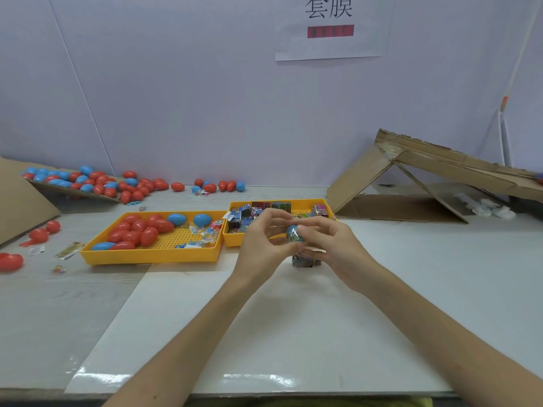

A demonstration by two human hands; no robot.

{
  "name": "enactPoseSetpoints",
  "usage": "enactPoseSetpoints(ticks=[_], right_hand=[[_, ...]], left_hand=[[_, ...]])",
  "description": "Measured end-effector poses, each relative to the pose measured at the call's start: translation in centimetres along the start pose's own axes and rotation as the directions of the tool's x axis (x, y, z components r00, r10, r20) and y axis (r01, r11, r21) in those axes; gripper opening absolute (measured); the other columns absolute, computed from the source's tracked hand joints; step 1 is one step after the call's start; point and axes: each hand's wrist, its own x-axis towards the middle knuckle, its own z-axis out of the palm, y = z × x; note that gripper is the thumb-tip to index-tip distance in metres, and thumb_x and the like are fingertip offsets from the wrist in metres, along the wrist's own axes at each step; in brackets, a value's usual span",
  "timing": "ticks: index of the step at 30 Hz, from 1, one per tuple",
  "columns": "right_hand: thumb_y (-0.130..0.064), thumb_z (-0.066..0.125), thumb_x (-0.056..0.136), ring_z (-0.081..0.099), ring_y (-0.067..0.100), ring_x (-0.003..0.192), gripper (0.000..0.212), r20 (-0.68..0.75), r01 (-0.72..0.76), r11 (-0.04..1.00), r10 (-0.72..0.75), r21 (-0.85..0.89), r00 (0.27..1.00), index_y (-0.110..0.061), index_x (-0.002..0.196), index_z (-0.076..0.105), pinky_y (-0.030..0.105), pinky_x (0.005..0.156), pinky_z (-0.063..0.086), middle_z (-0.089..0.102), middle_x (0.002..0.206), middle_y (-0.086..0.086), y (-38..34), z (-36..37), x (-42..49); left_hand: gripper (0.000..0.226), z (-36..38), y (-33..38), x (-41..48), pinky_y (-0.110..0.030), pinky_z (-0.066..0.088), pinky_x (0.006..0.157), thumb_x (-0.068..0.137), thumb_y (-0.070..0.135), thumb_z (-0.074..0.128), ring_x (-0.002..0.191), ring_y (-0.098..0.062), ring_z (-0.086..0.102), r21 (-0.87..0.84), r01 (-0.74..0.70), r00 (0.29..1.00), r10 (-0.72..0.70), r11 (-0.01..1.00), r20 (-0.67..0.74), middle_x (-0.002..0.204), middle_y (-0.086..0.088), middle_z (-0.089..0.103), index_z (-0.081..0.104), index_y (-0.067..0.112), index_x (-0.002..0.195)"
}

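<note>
A pale wall (176, 98) with a paper sign (332, 27) backs the white table (440, 274).

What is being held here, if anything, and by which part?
A blue egg with printed film on it, pinched between both hands: the left hand has its fingertips on the egg's left side, the right hand on its right. Its blue top shows.
</note>
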Motion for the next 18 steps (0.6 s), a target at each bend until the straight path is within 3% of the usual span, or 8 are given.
enactPoseSetpoints(ticks=[6,12,16,18], right_hand=[[-0.007,0.071,0.090,0.075,0.022,0.090,0.018,-0.020,-0.005,0.997,0.007,0.073,1.000,-0.005,0.108,0.072,0.024,0.072,0.057,0.076,0.096,0.009,0.0,-0.2,0.0],[-0.001,0.071,0.085,0.074,0.028,0.093,0.012,0.002,-0.059,0.975,0.060,0.213,0.998,-0.002,0.097,0.072,0.029,0.072,0.059,0.075,0.097,0.013,-0.3,-0.5,0.1],[-0.010,0.073,0.076,0.073,0.029,0.088,0.018,0.017,-0.055,0.964,0.052,0.261,0.998,-0.001,0.092,0.069,0.032,0.073,0.061,0.073,0.095,0.017,-0.6,-0.7,0.0],[-0.011,0.070,0.082,0.072,0.025,0.084,0.015,0.022,-0.042,0.962,0.037,0.271,0.999,-0.002,0.093,0.067,0.031,0.071,0.061,0.072,0.094,0.015,-0.7,-0.7,0.0]], left_hand=[[0.048,0.0,0.1,0.0,-0.023,0.059,0.082,0.074,0.012,0.089,0.101,-0.004,0.069,0.066,-0.033,0.999,0.032,0.997,0.005,0.106,0.010,0.071,0.061,0.033,0.106],[0.047,-0.1,0.4,0.0,-0.028,0.059,0.086,0.073,0.006,0.088,0.104,-0.008,0.070,0.002,-0.040,0.997,0.040,0.999,0.072,0.109,0.004,0.072,0.064,0.020,0.111],[0.043,-0.3,0.8,-0.2,-0.025,0.058,0.086,0.074,-0.001,0.086,0.105,-0.011,0.071,-0.072,-0.030,0.991,0.039,0.997,0.127,0.106,0.005,0.074,0.066,0.018,0.107],[0.042,-0.2,0.9,-0.2,-0.026,0.057,0.087,0.075,-0.004,0.084,0.106,-0.012,0.071,-0.117,-0.013,0.990,0.029,0.993,0.136,0.107,0.004,0.074,0.066,0.018,0.106]])
